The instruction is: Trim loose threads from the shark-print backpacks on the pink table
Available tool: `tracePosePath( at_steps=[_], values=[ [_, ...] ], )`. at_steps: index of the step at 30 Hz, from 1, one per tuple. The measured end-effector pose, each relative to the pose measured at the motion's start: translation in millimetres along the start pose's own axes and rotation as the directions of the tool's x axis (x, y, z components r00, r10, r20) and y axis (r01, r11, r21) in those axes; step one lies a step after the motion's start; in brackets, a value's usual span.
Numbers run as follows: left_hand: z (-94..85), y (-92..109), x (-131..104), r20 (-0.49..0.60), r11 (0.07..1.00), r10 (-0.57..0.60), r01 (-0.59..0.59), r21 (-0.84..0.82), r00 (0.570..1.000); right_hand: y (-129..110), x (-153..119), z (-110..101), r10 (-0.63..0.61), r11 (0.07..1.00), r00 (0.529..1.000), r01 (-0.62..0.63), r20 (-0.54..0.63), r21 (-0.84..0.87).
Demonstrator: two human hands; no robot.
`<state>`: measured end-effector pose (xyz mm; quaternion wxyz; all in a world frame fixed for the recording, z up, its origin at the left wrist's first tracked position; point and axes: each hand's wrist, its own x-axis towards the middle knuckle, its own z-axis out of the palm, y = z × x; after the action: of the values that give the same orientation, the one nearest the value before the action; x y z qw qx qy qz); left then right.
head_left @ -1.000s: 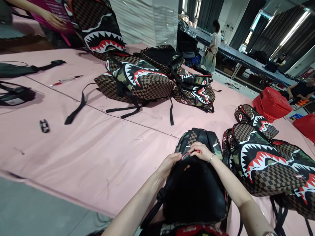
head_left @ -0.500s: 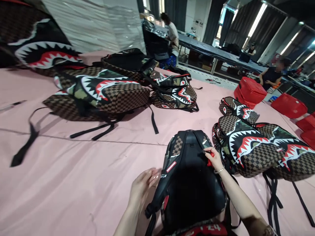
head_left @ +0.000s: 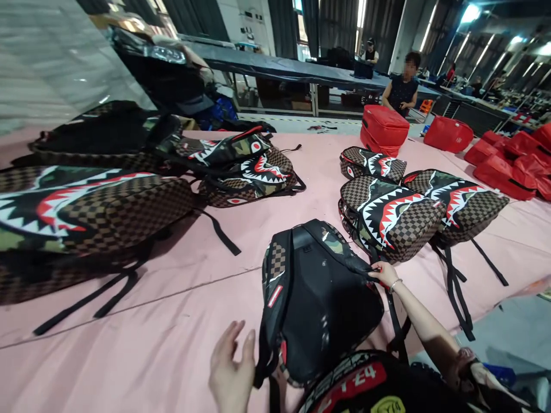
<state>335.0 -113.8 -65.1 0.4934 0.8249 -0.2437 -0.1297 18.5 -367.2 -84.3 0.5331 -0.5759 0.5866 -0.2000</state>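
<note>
A backpack [head_left: 333, 304] lies on the pink-covered table with its black padded back panel upward and its shoulder straps showing. My right hand [head_left: 386, 275] is closed on the right shoulder strap [head_left: 355, 261], near the strap's lower part. Beside the bag's lower left side is my left hand [head_left: 232, 367], with fingers spread and nothing visible in it. It is close to the left shoulder strap [head_left: 269, 321], which carries a red and white label. Checkered and camouflage fabric shows along the bag's edges.
Shark-mouth backpacks lie at the left [head_left: 124, 212], and more sit on the right [head_left: 394, 215]. Red bags [head_left: 384, 129] stand farther back. Pink covering [head_left: 150, 355] spreads across the table [head_left: 206, 287]. A person [head_left: 402, 86] is beyond the table.
My right hand has moved down the right strap, which now lies farther out to the right. The red item seen at that hand no longer shows. My left hand's fingers have spread. The view has turned right.
</note>
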Motion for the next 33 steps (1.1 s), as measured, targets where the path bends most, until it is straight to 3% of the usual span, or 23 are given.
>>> tracePosePath(
  at_steps=[2, 5, 10, 14, 18, 23, 28, 33],
  values=[
    [14.3, 20, -13, 0.136, 0.983, -0.071, 0.092, -0.156, 0.988, -13, -7, 2, 0.003, 1.000, 0.996, -0.006, 0.087, 0.024],
    [39.0, 43, -28, 0.394, 0.905, -0.101, 0.249, -0.345, 0.913, -37, -27, 17, -0.023, 0.994, 0.966, -0.006, 0.257, 0.112],
    [75.8, 59, -36, 0.551, 0.743, -0.136, 0.453, -0.493, 0.823, -61, -65, 62, -0.079, 0.954, 0.906, -0.053, 0.417, 0.295],
    [84.2, 68, -48, 0.482, 0.683, -0.185, 0.465, -0.563, 0.856, -58, -79, 75, -0.035, 0.930, 0.923, -0.110, 0.382, 0.350],
    [81.9, 85, -71, 0.536, 0.667, -0.137, 0.478, -0.572, 0.833, -48, -91, 79, -0.080, 0.942, 0.936, -0.042, 0.343, 0.334],
    [88.1, 83, -84, 0.349, 0.829, -0.069, 0.248, -0.500, 0.934, -31, -106, 94, -0.106, 0.960, 0.918, -0.006, 0.383, 0.281],
    [99.4, 71, -79, 0.342, 0.888, -0.128, 0.261, -0.378, 0.931, -26, -109, 93, -0.154, 0.975, 0.887, 0.067, 0.435, 0.211],
    [112.2, 75, -74, 0.230, 0.932, -0.101, 0.173, -0.318, 0.968, -30, -101, 85, -0.206, 0.975, 0.851, 0.138, 0.484, 0.173]
  ],
)
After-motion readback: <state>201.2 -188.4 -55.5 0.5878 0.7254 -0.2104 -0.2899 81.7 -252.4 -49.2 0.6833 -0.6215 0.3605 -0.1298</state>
